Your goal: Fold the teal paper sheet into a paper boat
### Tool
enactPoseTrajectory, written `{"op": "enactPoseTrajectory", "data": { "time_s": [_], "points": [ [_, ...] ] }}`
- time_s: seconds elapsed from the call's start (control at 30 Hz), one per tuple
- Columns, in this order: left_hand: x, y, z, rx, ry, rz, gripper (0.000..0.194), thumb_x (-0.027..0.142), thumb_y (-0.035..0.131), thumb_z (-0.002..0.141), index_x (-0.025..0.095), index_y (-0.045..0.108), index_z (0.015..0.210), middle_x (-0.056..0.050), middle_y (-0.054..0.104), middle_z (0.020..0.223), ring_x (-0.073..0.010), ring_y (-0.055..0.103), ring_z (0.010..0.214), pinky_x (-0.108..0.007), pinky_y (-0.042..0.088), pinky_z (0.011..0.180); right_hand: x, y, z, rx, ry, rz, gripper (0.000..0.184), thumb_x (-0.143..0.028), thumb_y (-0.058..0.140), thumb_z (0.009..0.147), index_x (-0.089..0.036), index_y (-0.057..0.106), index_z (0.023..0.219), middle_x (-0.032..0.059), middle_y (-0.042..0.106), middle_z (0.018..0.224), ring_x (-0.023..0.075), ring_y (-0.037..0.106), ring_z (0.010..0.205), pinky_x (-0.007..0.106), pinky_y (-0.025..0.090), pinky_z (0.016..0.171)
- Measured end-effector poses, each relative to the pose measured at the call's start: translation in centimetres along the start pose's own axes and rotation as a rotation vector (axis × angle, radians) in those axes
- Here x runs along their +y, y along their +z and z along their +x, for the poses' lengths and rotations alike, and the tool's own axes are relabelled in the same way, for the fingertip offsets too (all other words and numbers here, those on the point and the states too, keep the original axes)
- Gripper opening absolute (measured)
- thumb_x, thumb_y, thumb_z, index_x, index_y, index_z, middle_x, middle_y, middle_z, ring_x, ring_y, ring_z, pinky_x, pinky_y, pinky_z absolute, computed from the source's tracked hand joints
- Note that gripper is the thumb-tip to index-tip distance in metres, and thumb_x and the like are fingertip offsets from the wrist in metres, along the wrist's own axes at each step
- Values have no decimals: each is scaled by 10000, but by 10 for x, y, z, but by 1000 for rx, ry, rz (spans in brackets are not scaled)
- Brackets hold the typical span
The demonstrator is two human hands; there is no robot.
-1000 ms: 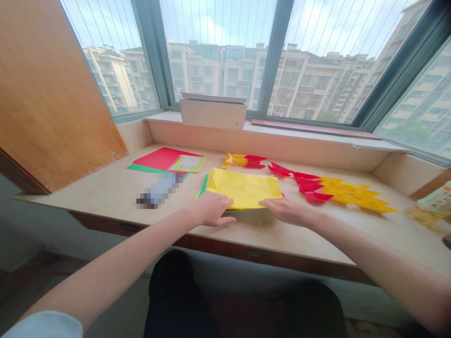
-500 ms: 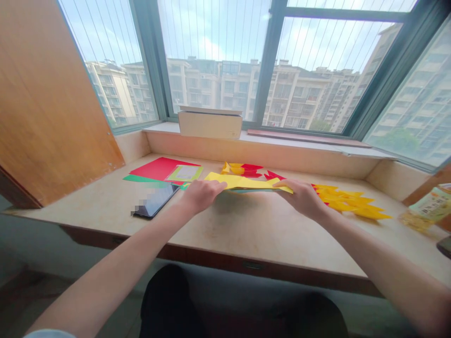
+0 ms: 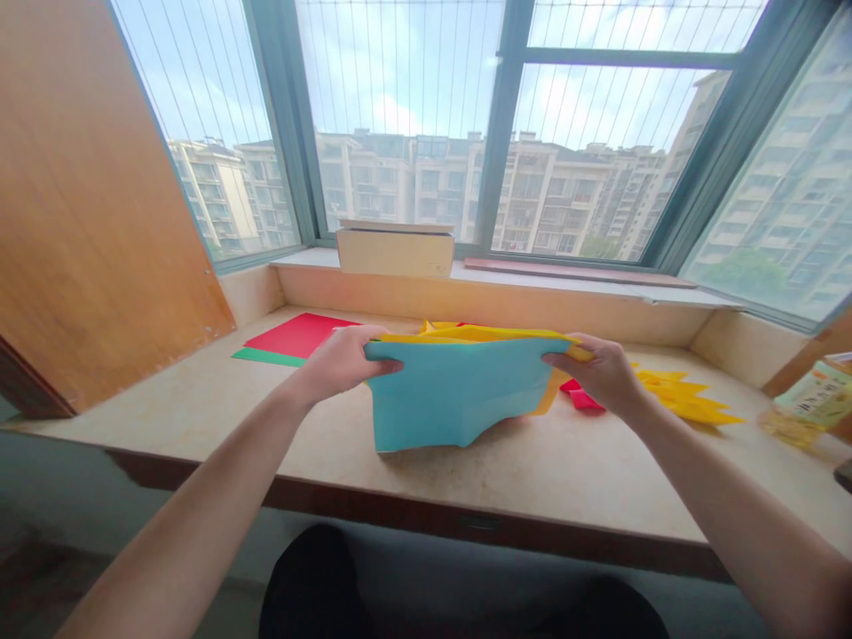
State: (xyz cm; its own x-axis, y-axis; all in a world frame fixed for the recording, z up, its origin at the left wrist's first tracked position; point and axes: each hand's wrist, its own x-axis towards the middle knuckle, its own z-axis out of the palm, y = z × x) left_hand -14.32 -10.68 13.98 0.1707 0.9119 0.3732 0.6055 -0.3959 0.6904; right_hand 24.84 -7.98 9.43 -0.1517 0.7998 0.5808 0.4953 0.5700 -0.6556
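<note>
My left hand (image 3: 343, 359) and my right hand (image 3: 599, 371) both grip a stack of coloured paper sheets (image 3: 459, 390), held up over the desk. A light blue sheet faces me and hangs down until its lower edge touches the desktop (image 3: 200, 399). Yellow sheets show along the top edge of the stack. Each hand pinches one upper corner, thumb on the near side. The phone that lay left of the stack is hidden behind my left hand and the paper.
Red and green sheets (image 3: 293, 337) lie flat at the back left. Folded yellow paper shapes (image 3: 679, 395) and a red one (image 3: 582, 398) lie to the right. A cardboard box (image 3: 396, 250) sits on the window sill. A packet (image 3: 816, 399) rests at the far right edge.
The paper stack went from lying flat on the desk to being lifted by both hands and tipped upright, so its blue underside faces me. The view has tilted upward.
</note>
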Motion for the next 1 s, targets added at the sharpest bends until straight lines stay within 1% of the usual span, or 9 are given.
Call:
{"op": "enactPoseTrajectory", "data": {
  "time_s": [0.1,0.2,0.3,0.5,0.6,0.67,0.83,0.93,1.0],
  "points": [
    [-14,2,-1,-85,2,-251,569,487,806,647,160,683,1095,-83,749,1029,-274,696,927,-358,563,802,0,-1,-2,-16,13,83,351,-509,736,753,-200,725,920,40,738,885,220,662,795,358,552,749],
    [-27,9,-3,-136,-32,-473,813,444,840,634,201,523,1342,-118,706,1192,-290,684,1026,-400,562,863,4,-2,-3,-20,63,152,367,-499,756,735,-190,694,921,49,731,880,221,667,792,369,564,742],
    [-42,26,-8,-236,-64,-527,743,468,852,606,186,616,1251,-142,685,1237,-345,632,1142,-476,522,964,9,3,-8,31,152,256,526,-471,806,688,-214,608,1103,26,725,863,202,672,725,339,577,665],
    [-54,59,-1,32,-152,-553,699,547,840,578,127,671,1110,-136,723,1107,-360,662,1043,-536,530,935,11,22,-10,263,174,395,916,-501,780,709,-274,310,1462,40,723,1010,241,706,864,390,599,772],
    [-52,56,14,169,-98,-532,704,513,849,585,135,635,1139,-120,712,1065,-316,674,966,-477,569,861,13,24,-6,272,162,455,878,-540,720,758,-276,299,1482,67,710,1098,262,698,965,427,580,854],
    [-54,52,20,181,-29,-537,819,470,857,590,186,534,1285,-107,675,1155,-295,659,1014,-427,575,852,16,24,-5,163,186,522,784,-542,684,792,-271,357,1452,89,693,1164,276,681,1037,454,559,900],
    [-75,52,12,-55,-28,-498,1003,454,823,651,255,275,1468,-148,580,1335,-322,612,1157,-410,565,888,26,35,-16,-136,255,538,583,-524,712,781,-207,558,1245,140,675,1228,315,639,1132,452,529,954],
    [-80,55,8,-121,-8,-389,915,471,807,674,210,358,1427,-169,571,1347,-345,590,1186,-436,550,915,27,45,-19,-68,291,516,547,-534,695,799,-218,555,1223,128,671,1242,303,653,1110,432,548,922],
    [-79,57,9,-53,24,-349,844,456,813,675,185,424,1373,-168,575,1334,-341,583,1186,-454,530,944,28,49,-17,16,292,497,523,-545,673,815,-222,559,1210,120,675,1235,290,668,1074,420,561,893]
  ]
}}
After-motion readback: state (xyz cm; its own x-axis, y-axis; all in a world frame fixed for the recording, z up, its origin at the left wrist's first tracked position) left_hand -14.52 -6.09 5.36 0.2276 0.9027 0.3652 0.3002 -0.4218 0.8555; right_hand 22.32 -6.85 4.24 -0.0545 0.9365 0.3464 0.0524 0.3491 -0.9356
